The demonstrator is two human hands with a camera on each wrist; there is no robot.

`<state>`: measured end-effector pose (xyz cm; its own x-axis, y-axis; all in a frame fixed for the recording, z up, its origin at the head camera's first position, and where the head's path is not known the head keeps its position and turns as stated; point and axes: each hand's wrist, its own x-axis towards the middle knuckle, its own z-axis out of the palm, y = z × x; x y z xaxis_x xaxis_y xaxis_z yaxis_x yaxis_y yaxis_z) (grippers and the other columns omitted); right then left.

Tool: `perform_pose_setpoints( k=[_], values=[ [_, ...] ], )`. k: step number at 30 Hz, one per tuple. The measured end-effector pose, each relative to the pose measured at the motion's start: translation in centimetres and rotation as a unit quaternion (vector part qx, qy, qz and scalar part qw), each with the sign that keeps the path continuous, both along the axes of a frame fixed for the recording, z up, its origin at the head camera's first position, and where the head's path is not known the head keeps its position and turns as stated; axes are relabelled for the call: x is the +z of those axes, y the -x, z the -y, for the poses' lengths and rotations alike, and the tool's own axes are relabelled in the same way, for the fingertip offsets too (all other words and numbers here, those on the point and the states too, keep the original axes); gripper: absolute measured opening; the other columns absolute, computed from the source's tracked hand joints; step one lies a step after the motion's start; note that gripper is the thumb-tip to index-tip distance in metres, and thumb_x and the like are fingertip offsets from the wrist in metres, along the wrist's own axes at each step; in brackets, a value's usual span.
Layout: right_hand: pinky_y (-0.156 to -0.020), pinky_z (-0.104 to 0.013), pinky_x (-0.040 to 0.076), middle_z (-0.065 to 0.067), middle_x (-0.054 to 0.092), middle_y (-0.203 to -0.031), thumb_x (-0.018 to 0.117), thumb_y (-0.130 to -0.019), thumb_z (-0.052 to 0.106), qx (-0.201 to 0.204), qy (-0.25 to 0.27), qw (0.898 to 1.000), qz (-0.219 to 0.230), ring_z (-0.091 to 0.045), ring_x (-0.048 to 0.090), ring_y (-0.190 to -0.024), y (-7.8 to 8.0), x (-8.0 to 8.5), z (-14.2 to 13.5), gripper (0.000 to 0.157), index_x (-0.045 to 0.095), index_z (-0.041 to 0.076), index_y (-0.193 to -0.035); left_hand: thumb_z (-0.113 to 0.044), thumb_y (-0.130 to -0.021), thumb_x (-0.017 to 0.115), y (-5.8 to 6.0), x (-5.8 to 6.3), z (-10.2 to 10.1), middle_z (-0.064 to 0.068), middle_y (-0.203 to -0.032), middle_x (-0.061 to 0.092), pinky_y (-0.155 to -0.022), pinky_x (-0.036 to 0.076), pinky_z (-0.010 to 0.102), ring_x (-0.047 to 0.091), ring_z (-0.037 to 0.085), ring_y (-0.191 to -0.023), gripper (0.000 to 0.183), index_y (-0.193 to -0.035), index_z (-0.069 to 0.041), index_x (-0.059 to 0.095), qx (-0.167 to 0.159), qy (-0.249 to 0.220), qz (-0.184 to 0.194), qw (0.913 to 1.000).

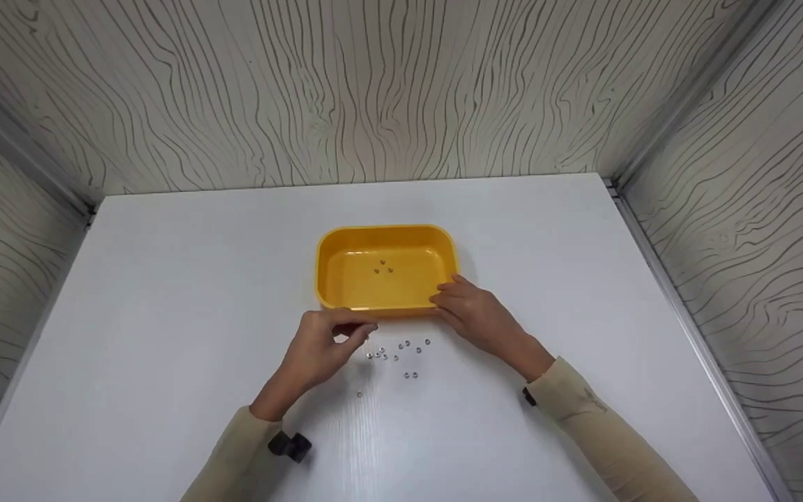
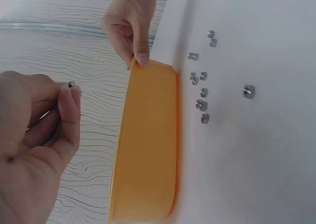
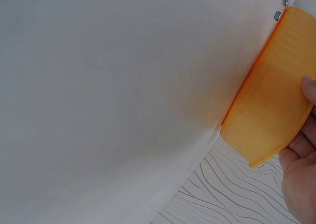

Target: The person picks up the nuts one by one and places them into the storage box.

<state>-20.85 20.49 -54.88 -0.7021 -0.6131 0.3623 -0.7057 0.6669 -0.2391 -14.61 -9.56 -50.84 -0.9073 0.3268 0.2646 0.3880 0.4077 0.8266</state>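
Note:
A yellow plastic tub (image 1: 373, 291) stands on the white table, with three small metal nuts (image 1: 390, 270) on its floor. My right hand (image 1: 482, 317) grips its near right corner, thumb on the outer wall and fingers over the rim. Between thumb and index fingertip, my left hand (image 1: 321, 348) pinches a single nut (image 2: 71, 84), held above the table close to the tub's near rim. Several loose nuts (image 1: 407, 343) are scattered on the table just in front of the tub, and one more nut (image 1: 359, 394) lies nearer to me.
The white tabletop (image 1: 548, 244) spreads around the tub on all sides. Wood-grain patterned panels (image 1: 387, 90) rise behind it and at both sides, with metal rails (image 1: 694, 321) along the edges. A black wrist device (image 1: 290, 445) sits below my left sleeve.

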Motion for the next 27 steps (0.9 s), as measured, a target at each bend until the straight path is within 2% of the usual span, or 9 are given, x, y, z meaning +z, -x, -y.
perform_pose_setpoints(
  k=[3,7,16,18,22,27],
  values=[
    [-0.118,-0.043,0.047,-0.007,0.08,-0.115,0.074,-0.098,0.02,0.0,0.003,1.0,-0.001,-0.023,0.074,-0.118,0.0,0.0,0.0,0.02,0.079,0.008,-0.114,-0.01,-0.096,0.076,0.7,0.4,-0.1,0.005,-0.098,0.081,-0.08,0.063,0.024,0.073,0.01,-0.082,0.012,-0.106,-0.008,0.082,0.02,-0.03,0.043,0.9984],
    [-0.118,-0.045,0.047,-0.009,0.08,-0.116,0.076,-0.097,0.017,0.0,0.007,1.0,0.002,-0.023,0.074,-0.118,0.0,0.0,0.0,0.021,0.079,0.007,-0.114,-0.012,-0.095,0.077,2.0,1.1,-0.4,0.003,-0.101,0.081,-0.082,0.063,0.022,0.074,0.011,-0.088,0.013,-0.106,-0.011,0.083,0.05,-0.07,0.094,0.9919],
    [-0.119,-0.044,0.047,-0.009,0.079,-0.116,0.074,-0.099,0.019,0.001,0.009,1.0,0.001,-0.024,0.074,-0.118,0.1,0.0,0.0,0.021,0.079,0.007,-0.115,-0.012,-0.096,0.076,5.2,2.5,-0.8,0.008,-0.098,0.079,-0.079,0.061,0.02,0.07,0.016,-0.084,0.013,-0.106,-0.006,0.082,0.091,-0.136,0.137,0.9771],
    [-0.118,-0.044,0.047,-0.008,0.08,-0.116,0.074,-0.098,0.019,0.004,0.01,1.0,-0.002,-0.023,0.074,-0.118,0.0,-0.1,0.0,0.02,0.079,0.007,-0.114,-0.013,-0.096,0.076,6.0,2.7,-0.9,0.008,-0.099,0.078,-0.081,0.061,0.02,0.07,0.016,-0.085,0.013,-0.106,-0.006,0.082,0.099,-0.154,0.157,0.9705],
    [-0.117,-0.044,0.049,-0.007,0.08,-0.114,0.076,-0.097,0.017,0.012,0.014,1.0,-0.015,-0.023,0.074,-0.116,0.0,-0.1,0.0,0.019,0.079,0.007,-0.113,-0.015,-0.098,0.075,7.6,3.0,-0.9,0.009,-0.102,0.077,-0.086,0.062,0.022,0.071,0.016,-0.09,0.017,-0.109,-0.004,0.081,0.112,-0.19,0.215,0.9514],
    [-0.117,-0.044,0.049,-0.007,0.08,-0.113,0.076,-0.097,0.018,0.017,0.018,1.0,-0.015,-0.023,0.075,-0.116,0.1,-0.2,0.0,0.02,0.079,0.007,-0.113,-0.015,-0.1,0.071,9.7,2.9,-0.8,0.01,-0.109,0.076,-0.092,0.062,0.024,0.072,0.015,-0.096,0.021,-0.114,-0.001,0.078,0.138,-0.2,0.286,0.927]
  ],
)
